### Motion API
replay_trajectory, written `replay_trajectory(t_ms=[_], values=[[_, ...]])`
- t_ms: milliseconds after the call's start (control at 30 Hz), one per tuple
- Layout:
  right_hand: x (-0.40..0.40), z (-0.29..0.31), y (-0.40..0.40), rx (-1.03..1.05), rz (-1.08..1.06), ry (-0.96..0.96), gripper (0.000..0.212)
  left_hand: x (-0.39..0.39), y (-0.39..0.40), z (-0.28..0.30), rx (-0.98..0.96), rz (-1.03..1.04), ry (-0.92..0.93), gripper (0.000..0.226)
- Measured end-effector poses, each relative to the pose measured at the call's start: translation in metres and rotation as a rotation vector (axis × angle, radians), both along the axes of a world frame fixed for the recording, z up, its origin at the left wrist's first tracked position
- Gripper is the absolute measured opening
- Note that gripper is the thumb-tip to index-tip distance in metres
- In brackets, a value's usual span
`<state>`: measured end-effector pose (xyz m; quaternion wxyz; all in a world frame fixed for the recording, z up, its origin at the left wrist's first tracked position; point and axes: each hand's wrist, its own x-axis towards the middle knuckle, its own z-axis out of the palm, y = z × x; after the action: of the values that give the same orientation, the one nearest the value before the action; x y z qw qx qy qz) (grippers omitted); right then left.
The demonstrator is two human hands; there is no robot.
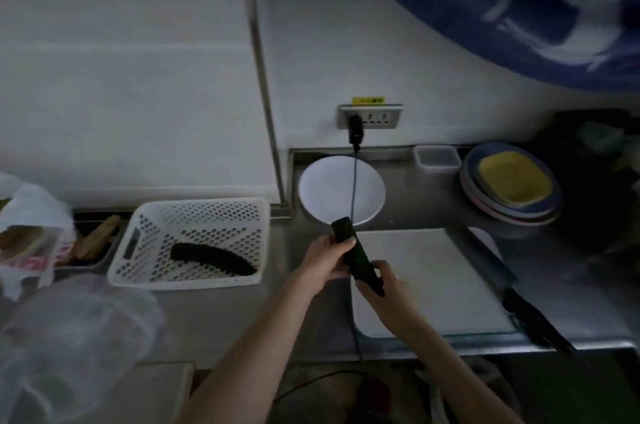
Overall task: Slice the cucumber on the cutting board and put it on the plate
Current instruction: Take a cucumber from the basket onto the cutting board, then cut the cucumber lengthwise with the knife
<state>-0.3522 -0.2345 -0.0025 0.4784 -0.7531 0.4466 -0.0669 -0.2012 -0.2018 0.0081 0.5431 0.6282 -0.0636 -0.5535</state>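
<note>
Both hands hold one dark green cucumber [360, 255] above the left edge of the white cutting board [429, 281]. My left hand [323, 259] grips its upper end, fingers curled round it. Its lower end sits in the grip of my right hand [384, 288]. The cucumber slants from upper left to lower right. A white plate [325, 191] lies behind the board, near the wall. A dark-handled knife [512, 292] lies along the board's right edge.
A white perforated basket [156, 226] at the left holds a second cucumber [213, 259]. A black cable [354, 188] hangs from the wall socket across the plate. Stacked plates with a yellow item [512, 181] and a small clear box [437, 156] stand at back right. Plastic bags [69, 337] lie at left.
</note>
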Motion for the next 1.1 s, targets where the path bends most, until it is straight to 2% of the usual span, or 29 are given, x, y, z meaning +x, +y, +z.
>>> replay_trajectory(t_ms=[100,167,233,367,633,733,800,833,900,967,1000,1033,1100], values=[[-0.027,-0.004,-0.016,-0.042,-0.043,0.093,0.017,-0.035,-0.026,-0.009,0.032,-0.169,-0.080,0.041],[-0.043,-0.006,-0.028,-0.051,-0.067,0.154,0.020,-0.057,-0.040,-0.017,0.087,-0.287,-0.162,0.051],[-0.056,-0.014,-0.040,-0.095,-0.072,0.234,0.023,-0.077,-0.053,-0.023,0.112,-0.323,-0.141,0.055],[-0.071,-0.027,-0.061,-0.134,-0.012,0.375,0.026,-0.104,-0.076,-0.037,0.134,-0.298,-0.162,0.064],[-0.092,-0.048,-0.087,-0.266,0.185,0.442,0.035,-0.125,-0.090,-0.064,0.199,-0.211,-0.318,0.068],[-0.121,-0.044,-0.105,-0.433,0.019,0.444,0.041,-0.129,-0.090,-0.068,0.193,-0.088,-0.255,0.076],[-0.147,-0.045,-0.118,-0.476,-0.138,0.540,0.054,-0.132,-0.088,-0.067,0.220,-0.080,-0.247,0.081],[-0.159,-0.047,-0.124,-0.449,-0.162,0.598,0.061,-0.133,-0.085,-0.067,0.258,-0.162,-0.385,0.082],[-0.172,-0.055,-0.132,-0.394,-0.142,0.671,0.068,-0.131,-0.077,-0.070,0.280,-0.330,-0.852,0.083],[-0.175,-0.060,-0.134,-0.374,-0.126,0.713,0.070,-0.124,-0.069,-0.069,0.162,-0.515,-1.320,0.079],[-0.175,-0.061,-0.134,-0.376,-0.126,0.729,0.069,-0.119,-0.068,-0.068,0.070,-0.640,-1.493,0.076],[-0.176,-0.062,-0.135,-0.378,-0.128,0.743,0.068,-0.114,-0.069,-0.069,-0.019,-0.794,-1.617,0.074],[-0.178,-0.064,-0.137,-0.379,-0.129,0.761,0.064,-0.103,-0.075,-0.066,-0.176,-1.088,-1.747,0.066]])
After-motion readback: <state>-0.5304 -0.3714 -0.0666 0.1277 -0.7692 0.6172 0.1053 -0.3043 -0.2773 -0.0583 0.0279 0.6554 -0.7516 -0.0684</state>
